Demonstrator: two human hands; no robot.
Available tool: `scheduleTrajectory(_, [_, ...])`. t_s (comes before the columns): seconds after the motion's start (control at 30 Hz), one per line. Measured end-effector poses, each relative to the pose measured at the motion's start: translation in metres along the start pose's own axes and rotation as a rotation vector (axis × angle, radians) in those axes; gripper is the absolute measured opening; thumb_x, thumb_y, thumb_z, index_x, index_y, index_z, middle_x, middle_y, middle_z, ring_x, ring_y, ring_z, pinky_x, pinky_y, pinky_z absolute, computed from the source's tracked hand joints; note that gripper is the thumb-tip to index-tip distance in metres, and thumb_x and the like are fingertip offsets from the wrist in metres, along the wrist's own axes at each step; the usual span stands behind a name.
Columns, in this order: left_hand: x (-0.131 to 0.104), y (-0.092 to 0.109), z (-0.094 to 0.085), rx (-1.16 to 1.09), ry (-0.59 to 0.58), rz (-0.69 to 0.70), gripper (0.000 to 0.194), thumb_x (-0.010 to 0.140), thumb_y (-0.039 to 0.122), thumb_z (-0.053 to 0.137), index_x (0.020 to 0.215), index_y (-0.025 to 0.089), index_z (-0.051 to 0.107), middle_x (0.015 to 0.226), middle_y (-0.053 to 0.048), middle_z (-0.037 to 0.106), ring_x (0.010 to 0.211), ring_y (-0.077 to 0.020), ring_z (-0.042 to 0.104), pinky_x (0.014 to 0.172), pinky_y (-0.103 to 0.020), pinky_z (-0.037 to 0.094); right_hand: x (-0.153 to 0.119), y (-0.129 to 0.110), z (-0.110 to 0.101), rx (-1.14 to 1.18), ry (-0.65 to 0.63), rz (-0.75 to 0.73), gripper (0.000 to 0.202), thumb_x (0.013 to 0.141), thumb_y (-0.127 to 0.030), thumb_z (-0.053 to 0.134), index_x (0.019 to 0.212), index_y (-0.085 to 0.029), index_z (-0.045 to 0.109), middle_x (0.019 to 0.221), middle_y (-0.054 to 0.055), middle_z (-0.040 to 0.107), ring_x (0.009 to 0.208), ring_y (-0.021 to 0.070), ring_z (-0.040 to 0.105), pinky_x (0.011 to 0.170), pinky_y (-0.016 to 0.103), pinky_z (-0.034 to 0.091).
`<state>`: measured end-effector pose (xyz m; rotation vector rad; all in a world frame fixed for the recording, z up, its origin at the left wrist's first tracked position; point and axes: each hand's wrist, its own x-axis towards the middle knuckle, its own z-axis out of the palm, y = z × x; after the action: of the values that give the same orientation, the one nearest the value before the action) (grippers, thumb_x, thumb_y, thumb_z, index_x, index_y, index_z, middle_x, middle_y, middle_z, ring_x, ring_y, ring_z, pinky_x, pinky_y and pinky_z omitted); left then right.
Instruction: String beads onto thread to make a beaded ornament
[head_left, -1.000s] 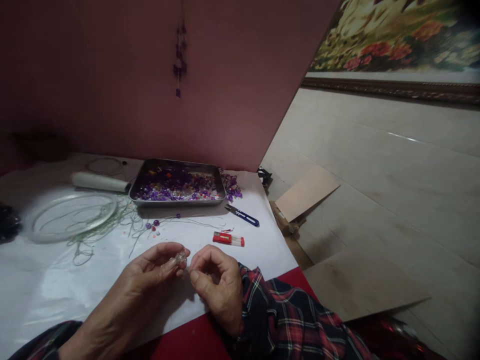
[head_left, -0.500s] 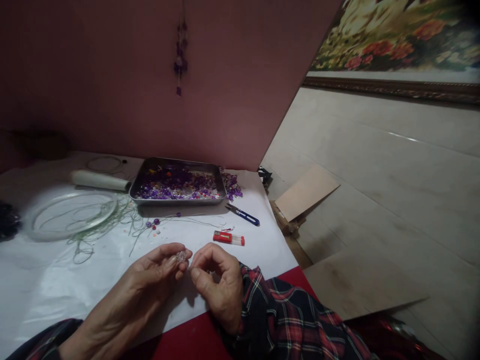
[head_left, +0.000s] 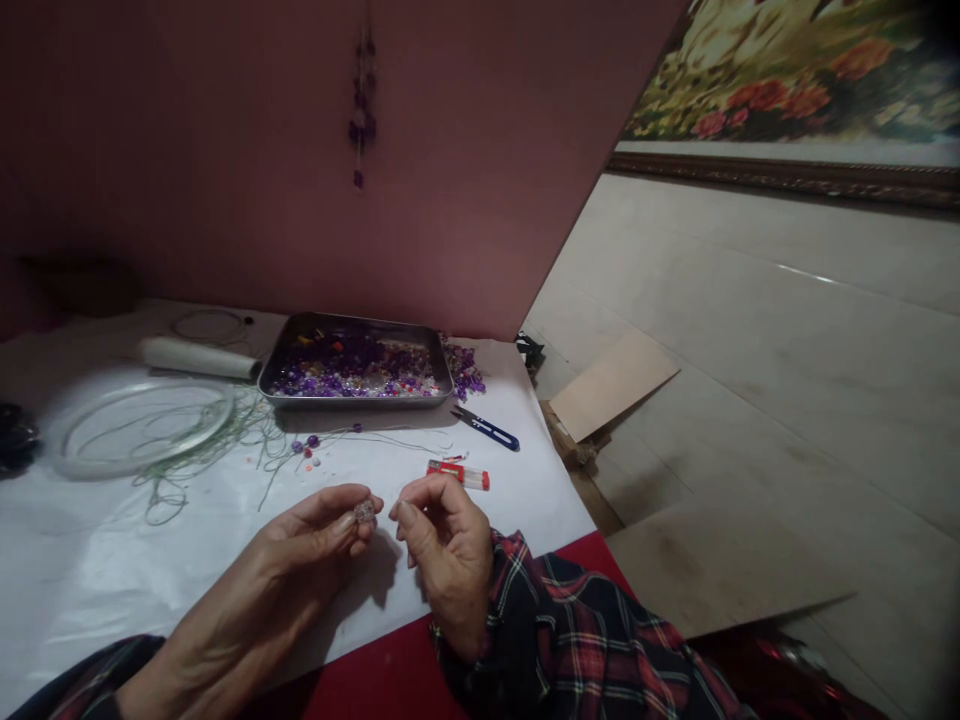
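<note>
Between the thumb and fingers of my left hand [head_left: 311, 545] is a small clear bead cluster [head_left: 364, 513]. My right hand [head_left: 446, 555] is just to its right, thumb and forefinger pinched together. Whatever the right fingertips hold, perhaps a fine thread, is too small to make out. Just beyond the right hand lies a red lighter [head_left: 474, 478], partly covered by the fingers. Loose purple and pale beads [head_left: 307, 445] and thin green cord [head_left: 169, 490] lie on the white sheet ahead of the hands.
A metal tray [head_left: 356, 403] of purple and clear beads stands at the back, with more beads [head_left: 466, 368] spilled at its right. Blue thread snips [head_left: 486, 430] lie in front. On the left are a clear ring-shaped coil [head_left: 75, 465] and a pale roll [head_left: 199, 358]. A beaded strand [head_left: 361, 110] hangs against the wall.
My right hand has moved slightly right and up, away from the left, and now overlaps the lighter. The left hand has stayed in place, holding the bead cluster.
</note>
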<state>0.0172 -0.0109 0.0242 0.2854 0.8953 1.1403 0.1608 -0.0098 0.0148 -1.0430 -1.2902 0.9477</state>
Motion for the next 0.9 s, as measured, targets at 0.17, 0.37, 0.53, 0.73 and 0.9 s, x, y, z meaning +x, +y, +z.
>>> scheduleTrajectory(0.17, [-0.001, 0.0012, 0.0013, 0.006, -0.007, -0.005, 0.021, 0.065, -0.003, 0.072, 0.078, 0.013, 0.077, 0.075, -0.01, 0.076, 0.063, -0.0147, 0.069, 0.063, -0.022, 0.058, -0.0006, 0.0026, 0.001, 0.083, 0.004, 0.015, 0.018, 0.085, -0.034, 0.059, 0.078, -0.018, 0.057, 0.069, 0.0, 0.058, 0.052, 0.0093, 0.046, 0.044, 0.021, 0.035])
scheduleTrajectory(0.37, [-0.0017, 0.0017, 0.0014, 0.025, -0.034, 0.011, 0.021, 0.07, -0.004, 0.067, 0.079, 0.012, 0.077, 0.078, -0.012, 0.076, 0.062, -0.0143, 0.069, 0.063, -0.022, 0.058, -0.0014, 0.0025, 0.0015, 0.12, -0.01, -0.024, 0.015, 0.086, -0.03, 0.059, 0.079, -0.018, 0.058, 0.072, 0.001, 0.06, 0.054, 0.0091, 0.05, 0.046, 0.021, 0.036])
scheduleTrajectory(0.53, [0.0011, 0.0005, -0.002, 0.016, -0.075, 0.001, 0.022, 0.066, -0.003, 0.072, 0.081, 0.013, 0.077, 0.075, -0.009, 0.074, 0.057, -0.0129, 0.066, 0.057, -0.021, 0.057, -0.0004, 0.0003, 0.0012, 0.123, -0.011, -0.047, 0.014, 0.086, -0.029, 0.059, 0.078, -0.017, 0.058, 0.071, 0.0, 0.059, 0.051, 0.0081, 0.046, 0.046, 0.021, 0.034])
scheduleTrajectory(0.73, [-0.0013, 0.0011, 0.0027, 0.036, -0.038, 0.03, 0.02, 0.068, -0.004, 0.068, 0.075, 0.012, 0.077, 0.071, -0.011, 0.074, 0.06, -0.0149, 0.068, 0.063, -0.022, 0.058, -0.0014, -0.0029, 0.0009, 0.11, -0.015, -0.058, 0.015, 0.085, -0.029, 0.059, 0.076, -0.017, 0.058, 0.072, 0.001, 0.06, 0.052, 0.0088, 0.046, 0.048, 0.023, 0.035])
scheduleTrajectory(0.9, [-0.0052, 0.0035, 0.006, 0.064, -0.012, 0.014, 0.022, 0.072, -0.005, 0.064, 0.074, 0.012, 0.078, 0.066, -0.012, 0.074, 0.061, -0.0151, 0.069, 0.062, -0.02, 0.056, -0.0019, -0.0056, -0.0004, 0.054, -0.04, -0.047, 0.016, 0.081, -0.03, 0.058, 0.073, -0.017, 0.057, 0.068, 0.003, 0.059, 0.056, 0.0128, 0.049, 0.052, 0.026, 0.038])
